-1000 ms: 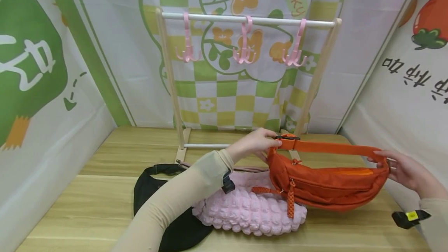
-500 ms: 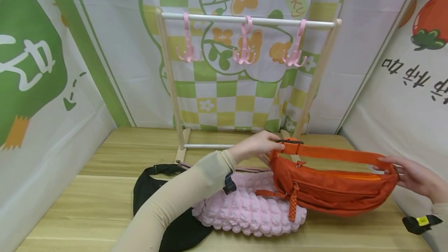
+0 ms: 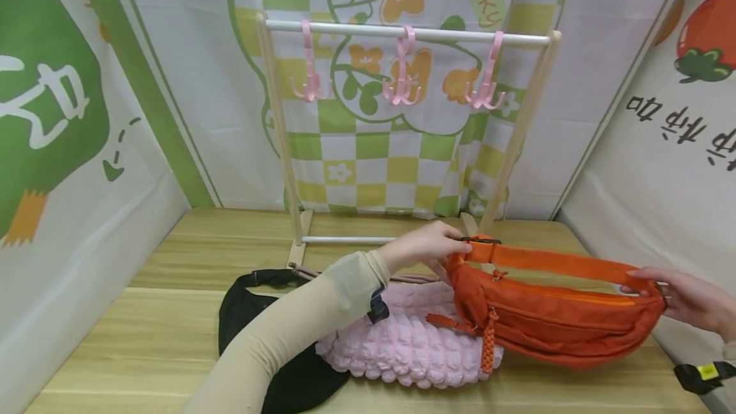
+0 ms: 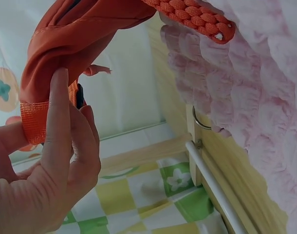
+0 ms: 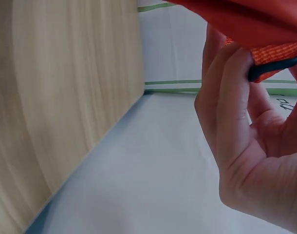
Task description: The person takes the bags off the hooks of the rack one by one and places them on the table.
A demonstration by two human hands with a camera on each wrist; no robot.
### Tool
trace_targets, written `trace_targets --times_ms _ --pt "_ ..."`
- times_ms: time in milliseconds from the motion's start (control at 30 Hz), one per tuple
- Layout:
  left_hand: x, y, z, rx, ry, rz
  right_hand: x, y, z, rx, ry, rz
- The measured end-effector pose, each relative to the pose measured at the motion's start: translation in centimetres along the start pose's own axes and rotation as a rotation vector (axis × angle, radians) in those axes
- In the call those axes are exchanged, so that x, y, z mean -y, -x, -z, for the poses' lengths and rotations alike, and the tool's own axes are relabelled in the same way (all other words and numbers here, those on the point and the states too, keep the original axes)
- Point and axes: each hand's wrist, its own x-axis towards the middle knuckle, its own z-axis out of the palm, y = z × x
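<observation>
An orange-red waist bag (image 3: 552, 321) is held up at its two ends, over the right part of the table. My left hand (image 3: 428, 243) pinches the strap end near the dark buckle; the left wrist view shows thumb and fingers around the orange webbing (image 4: 34, 122). At the other end my right hand (image 3: 687, 292) grips the strap, its fingers curled near a dark ring (image 5: 277, 67) in the right wrist view. A pink bubbly-textured bag (image 3: 411, 350) lies below and to the left, partly behind the braided zipper pulls. A black bag (image 3: 241, 308) lies partly hidden behind my left forearm.
A rack with wooden posts (image 3: 280, 139) and a metal top bar (image 3: 351, 29) stands at the back of the wooden table (image 3: 144, 337). Three pink hooks (image 3: 400, 85) hang from the bar. Printed cloth walls (image 3: 638, 165) enclose the table at the back and sides.
The waist bag has moved right and slightly down, its right end lowering more. Both hands have travelled with it, still holding its ends. The other bags have stayed put.
</observation>
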Motion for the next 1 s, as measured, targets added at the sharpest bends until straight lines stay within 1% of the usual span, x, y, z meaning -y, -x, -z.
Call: trace_targets --times_ms 33,100,233,300,367,433,467,533,600,667,767,867,1000 --pt "0.1 -0.1 0.0 0.0 -0.008 0.004 -0.2 -0.2 0.0 0.01 -0.002 -0.005" --pt "0.2 -0.2 0.2 -0.004 -0.033 0.01 -0.5 -0.6 0.0 -0.015 0.017 -0.031" --pt "0.6 -0.5 0.5 -0.017 -0.136 -0.011 -0.8 -1.3 0.0 -0.156 0.136 -0.075" --pt "0.8 -0.6 0.7 -0.042 -0.229 -0.038 -0.9 -1.7 0.0 -0.204 0.196 -0.082" --pt "0.9 -0.8 1.0 -0.088 -0.383 -0.081 -1.0 -2.0 -0.1 -0.237 0.223 -0.087" --pt "1.1 -0.9 1.2 -0.122 -0.469 -0.094 -1.2 -2.2 -0.2 -0.245 0.227 -0.09" --pt "1.2 -1.0 1.2 -0.133 -0.486 -0.091 -1.3 -2.4 -0.2 -0.247 0.227 -0.094" --pt "1.4 -1.1 1.3 -0.137 -0.471 -0.077 -1.5 -2.6 -0.3 -0.235 0.221 -0.091" --pt "1.6 -1.2 1.4 -0.124 -0.388 -0.042 -1.7 -2.7 -0.3 -0.209 0.222 -0.084" --pt "1.7 -1.4 1.4 -0.12 -0.353 -0.03 -1.8 -2.8 -0.4 -0.178 0.213 -0.07" --pt "1.9 -1.5 1.4 -0.121 -0.365 -0.032 -2.0 -3.1 -0.5 -0.169 0.198 -0.065" --pt "1.9 -1.6 1.4 -0.124 -0.386 -0.028 -2.0 -3.3 -0.7 -0.203 0.204 -0.08" --pt "1.8 -1.8 1.5 -0.131 -0.412 -0.006 -1.9 -3.6 -1.0 -0.252 0.228 -0.096"
